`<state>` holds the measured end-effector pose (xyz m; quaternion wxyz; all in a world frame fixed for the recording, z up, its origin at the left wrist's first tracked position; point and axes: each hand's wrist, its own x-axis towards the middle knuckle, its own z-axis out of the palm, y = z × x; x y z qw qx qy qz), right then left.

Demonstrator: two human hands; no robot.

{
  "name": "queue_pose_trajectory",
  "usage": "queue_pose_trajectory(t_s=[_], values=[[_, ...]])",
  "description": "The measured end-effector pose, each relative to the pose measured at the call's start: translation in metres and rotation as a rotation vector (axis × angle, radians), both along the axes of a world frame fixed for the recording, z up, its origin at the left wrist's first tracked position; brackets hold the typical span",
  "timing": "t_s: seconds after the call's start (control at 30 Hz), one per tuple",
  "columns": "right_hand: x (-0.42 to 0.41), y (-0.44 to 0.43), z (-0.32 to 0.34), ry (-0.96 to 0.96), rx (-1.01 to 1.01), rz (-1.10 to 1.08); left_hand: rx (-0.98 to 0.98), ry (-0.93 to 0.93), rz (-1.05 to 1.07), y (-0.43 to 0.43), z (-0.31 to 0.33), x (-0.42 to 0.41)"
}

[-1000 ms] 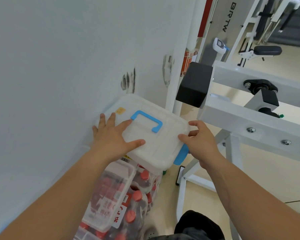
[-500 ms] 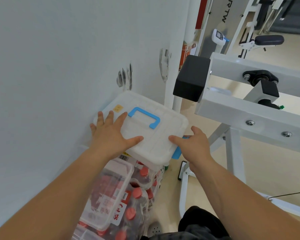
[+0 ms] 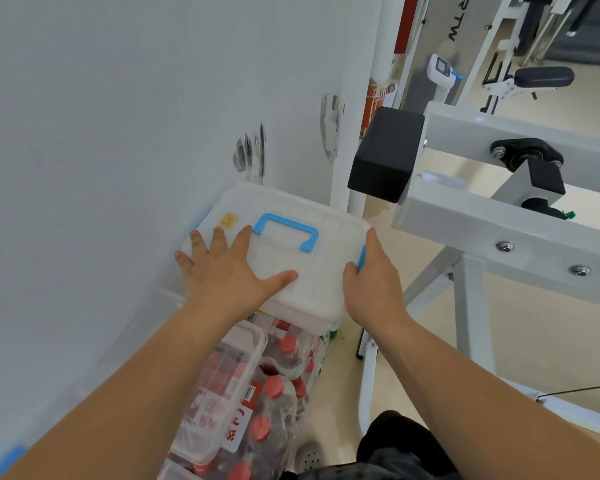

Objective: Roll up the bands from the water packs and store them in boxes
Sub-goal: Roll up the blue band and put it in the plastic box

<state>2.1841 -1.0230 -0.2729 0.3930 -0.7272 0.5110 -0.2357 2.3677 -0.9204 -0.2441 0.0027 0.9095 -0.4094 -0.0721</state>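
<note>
A translucent white storage box (image 3: 312, 271) with a blue handle (image 3: 286, 230) on its lid rests on stacked water packs against the wall. My left hand (image 3: 226, 275) lies flat on the lid's left part, fingers spread, thumb pointing right. At the box's right edge, my right hand (image 3: 371, 282) presses its fingers on the blue side latch (image 3: 361, 258). Wrapped packs of red-capped bottles (image 3: 274, 403) sit below the box, and a second clear box (image 3: 219, 400) lies on them nearer me. No loose band is visible.
The white wall (image 3: 118, 133) rises at the left, with scuff marks. A white gym machine frame (image 3: 499, 230) with a black pad (image 3: 385, 161) juts out close on the right of the box. Beige floor (image 3: 551, 341) shows beyond it, with more gym equipment at the back.
My right hand has slid from the box's near right corner up along its right side to the blue latch. The left hand has stayed flat on the lid.
</note>
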Motion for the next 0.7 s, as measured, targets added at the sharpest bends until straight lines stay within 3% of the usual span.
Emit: queue_pose_trajectory(t_s=[0.1, 0.23, 0.37, 0.53, 0.7], values=[[-0.003, 0.004, -0.004, 0.176, -0.001, 0.196, -0.037, 0.008, 0.012, 0.002, 0.0, 0.003], [-0.003, -0.007, 0.004, 0.528, -0.208, 0.352, -0.202, -0.015, -0.009, 0.008, 0.002, 0.022], [0.009, -0.013, 0.022, 0.755, -0.364, 0.541, -0.284, 0.053, 0.027, 0.012, -0.002, 0.033], [0.058, -0.006, 0.033, 0.717, -0.36, 0.742, -0.374, 0.239, 0.104, 0.017, -0.007, 0.046], [0.092, 0.0, 0.03, 0.676, -0.327, 0.814, -0.389, 0.285, 0.103, 0.02, 0.002, 0.049]])
